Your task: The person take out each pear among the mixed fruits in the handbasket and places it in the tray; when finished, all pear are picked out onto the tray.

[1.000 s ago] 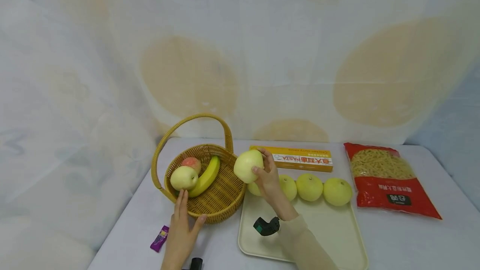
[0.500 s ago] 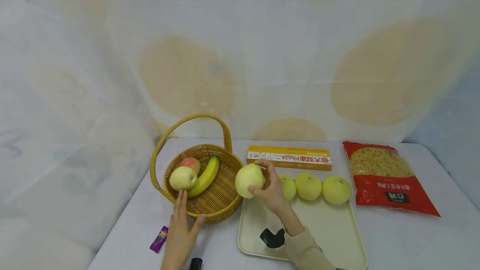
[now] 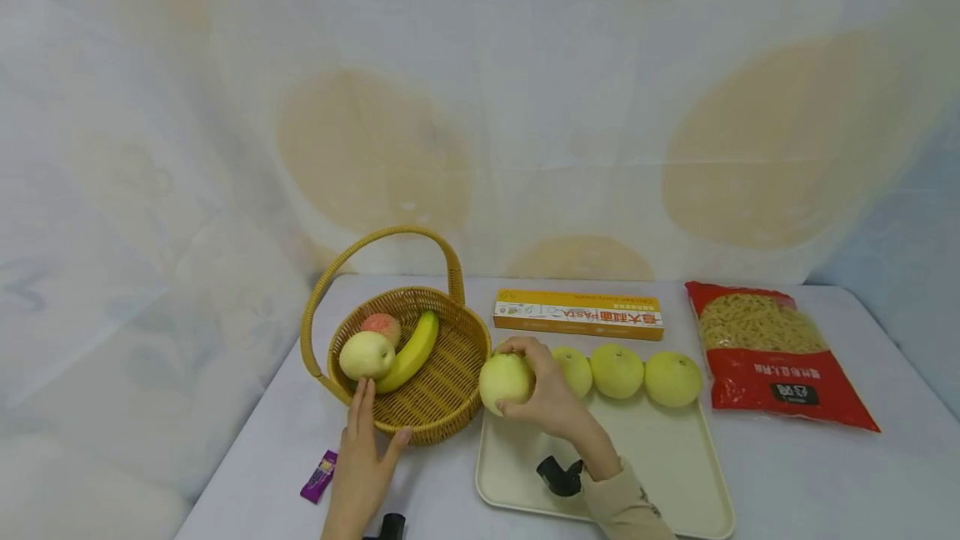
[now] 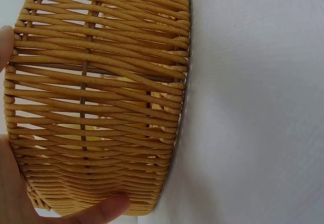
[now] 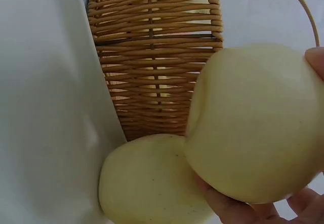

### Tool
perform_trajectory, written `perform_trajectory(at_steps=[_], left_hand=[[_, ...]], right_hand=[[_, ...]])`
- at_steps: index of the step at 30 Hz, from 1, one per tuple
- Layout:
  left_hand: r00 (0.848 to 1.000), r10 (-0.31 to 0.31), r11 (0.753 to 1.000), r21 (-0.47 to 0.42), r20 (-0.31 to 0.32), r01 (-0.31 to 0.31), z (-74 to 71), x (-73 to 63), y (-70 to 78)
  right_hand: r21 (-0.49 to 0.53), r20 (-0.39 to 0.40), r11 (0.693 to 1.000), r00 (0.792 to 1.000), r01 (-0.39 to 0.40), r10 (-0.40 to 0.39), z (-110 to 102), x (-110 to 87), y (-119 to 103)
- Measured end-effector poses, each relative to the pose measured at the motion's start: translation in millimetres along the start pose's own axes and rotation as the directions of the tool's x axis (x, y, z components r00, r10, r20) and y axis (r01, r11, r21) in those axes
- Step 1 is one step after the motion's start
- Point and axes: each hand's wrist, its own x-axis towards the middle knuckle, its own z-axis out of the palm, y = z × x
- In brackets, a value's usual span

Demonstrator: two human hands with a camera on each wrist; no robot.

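Note:
My right hand (image 3: 551,394) holds a pale yellow-green apple (image 3: 504,383) just right of the wicker basket (image 3: 435,432), at the tray's left end. In the right wrist view this apple (image 5: 255,125) is large and close, fingers around it, with another apple (image 5: 152,178) beside the basket wall. My left hand (image 3: 363,457) rests on the basket's near rim, fingers straight and thumb spread against the outer wall. Inside the basket lie a pale apple (image 3: 366,355), a banana (image 3: 411,357) and a reddish peach (image 3: 382,326).
A cream tray (image 3: 517,486) carries a row of yellow-green apples (image 3: 617,372). Behind it lies a yellow pasta box (image 3: 577,313). A red bag of pasta (image 3: 776,357) is at the right. A small purple packet (image 3: 320,475) lies left of my left hand. The basket handle (image 3: 397,232) arches upright.
My right hand has come down and slightly right with the apple, from beside the basket rim to the tray's left end. The left hand and basket stay in place.

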Motion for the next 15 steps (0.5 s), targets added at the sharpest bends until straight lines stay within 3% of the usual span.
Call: perform_trajectory(at_steps=[3, 8, 11, 15], left_hand=[[1.000, -0.007, 1.000, 0.000, 0.008, 0.007, -0.7, 0.0, 0.1], [1.000, -0.012, 1.000, -0.002, 0.010, 0.012, -1.7, 0.2, 0.8], [1.000, -0.016, 1.000, -0.003, 0.017, 0.016, -1.9, 0.6, 1.7], [1.000, -0.016, 1.000, -0.004, 0.020, 0.016, -1.5, 1.0, 1.9]], right_hand=[[-0.046, 0.028, 0.999, 0.999, 0.026, -0.024, -0.6, 0.0, 0.9], [-0.211, 0.073, 0.975, 0.996, 0.063, -0.049, -0.1, 1.0, 1.5], [-0.313, 0.122, 0.949, 0.992, 0.046, -0.008, 2.9, 0.0, 3.1], [-0.366, 0.192, 0.930, 0.980, 0.028, 0.045, 8.1, -2.0, 4.0]])
